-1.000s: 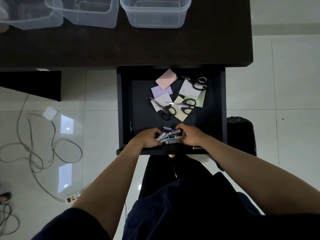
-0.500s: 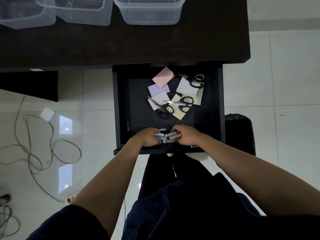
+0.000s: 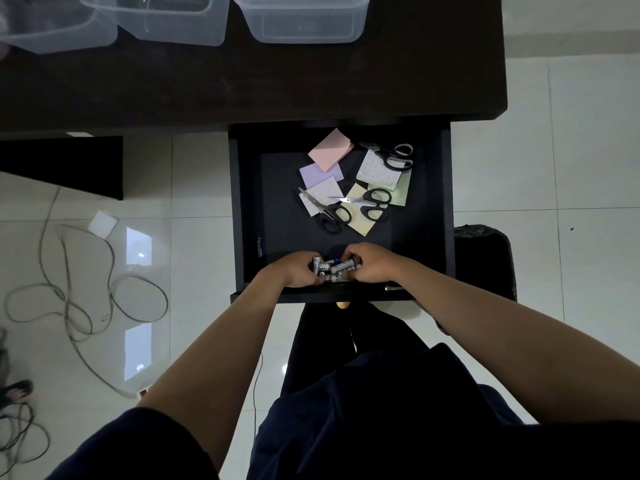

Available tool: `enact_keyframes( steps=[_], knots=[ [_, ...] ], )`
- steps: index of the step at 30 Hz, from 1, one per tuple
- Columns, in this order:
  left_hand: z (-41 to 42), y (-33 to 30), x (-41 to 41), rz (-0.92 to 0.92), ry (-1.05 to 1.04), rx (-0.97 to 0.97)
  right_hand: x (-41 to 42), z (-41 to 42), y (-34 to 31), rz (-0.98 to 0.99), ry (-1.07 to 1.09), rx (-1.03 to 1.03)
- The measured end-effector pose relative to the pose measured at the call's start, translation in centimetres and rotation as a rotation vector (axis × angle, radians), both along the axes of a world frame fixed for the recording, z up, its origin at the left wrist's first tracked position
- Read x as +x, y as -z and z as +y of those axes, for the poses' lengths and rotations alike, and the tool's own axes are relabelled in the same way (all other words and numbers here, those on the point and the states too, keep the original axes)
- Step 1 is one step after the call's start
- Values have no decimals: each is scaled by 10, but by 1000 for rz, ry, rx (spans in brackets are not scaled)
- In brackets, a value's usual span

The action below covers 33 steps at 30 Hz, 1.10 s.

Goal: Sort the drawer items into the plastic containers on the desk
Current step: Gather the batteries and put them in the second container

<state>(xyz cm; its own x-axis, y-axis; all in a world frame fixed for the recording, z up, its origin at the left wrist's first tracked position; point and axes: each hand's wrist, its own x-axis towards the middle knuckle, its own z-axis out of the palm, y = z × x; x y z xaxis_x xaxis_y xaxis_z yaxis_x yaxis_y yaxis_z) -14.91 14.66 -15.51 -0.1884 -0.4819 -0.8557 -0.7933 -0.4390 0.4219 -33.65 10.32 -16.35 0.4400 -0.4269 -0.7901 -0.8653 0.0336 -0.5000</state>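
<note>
The black drawer [image 3: 239,209] stands pulled out under the dark desk [image 3: 242,84]. At its near edge my left hand [image 3: 298,273] and my right hand [image 3: 372,263] cup a bunch of white batteries [image 3: 335,270] between them, fingers curled around the pile. Further back lie pink and purple sticky note pads [image 3: 329,154], patterned and yellow-green pads [image 3: 377,174], and three black-handled scissors [image 3: 375,204]. One lone battery [image 3: 259,247] rests by the drawer's left wall. Three clear plastic containers [image 3: 304,19] stand along the desk's far edge.
A grey cable [image 3: 69,299] loops over the white tiled floor on the left, near a small white square [image 3: 102,223]. A black bin with a bag [image 3: 485,247] stands just right of the drawer. My dark-clothed lap fills the lower frame.
Both hands have closed in tighter on the batteries, pressing the pile together between them. Everything else in the drawer lies as before.
</note>
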Motion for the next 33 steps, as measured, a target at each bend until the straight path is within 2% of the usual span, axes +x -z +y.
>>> enact_keyframes(
  steps=[5, 11, 21, 33],
  knots=[
    [3, -3, -3, 18, -12, 3, 0, 7, 2, -51, 111, 59],
    [5, -1, -2, 16, -54, -2, 3, 10, -1, -52, 16, 37],
    [7, -7, -7, 38, -113, -50, 3, 7, -1, -151, 67, 165],
    [7, -18, -8, 12, -93, -60, -7, 3, -7, -227, 232, 224]
  ],
)
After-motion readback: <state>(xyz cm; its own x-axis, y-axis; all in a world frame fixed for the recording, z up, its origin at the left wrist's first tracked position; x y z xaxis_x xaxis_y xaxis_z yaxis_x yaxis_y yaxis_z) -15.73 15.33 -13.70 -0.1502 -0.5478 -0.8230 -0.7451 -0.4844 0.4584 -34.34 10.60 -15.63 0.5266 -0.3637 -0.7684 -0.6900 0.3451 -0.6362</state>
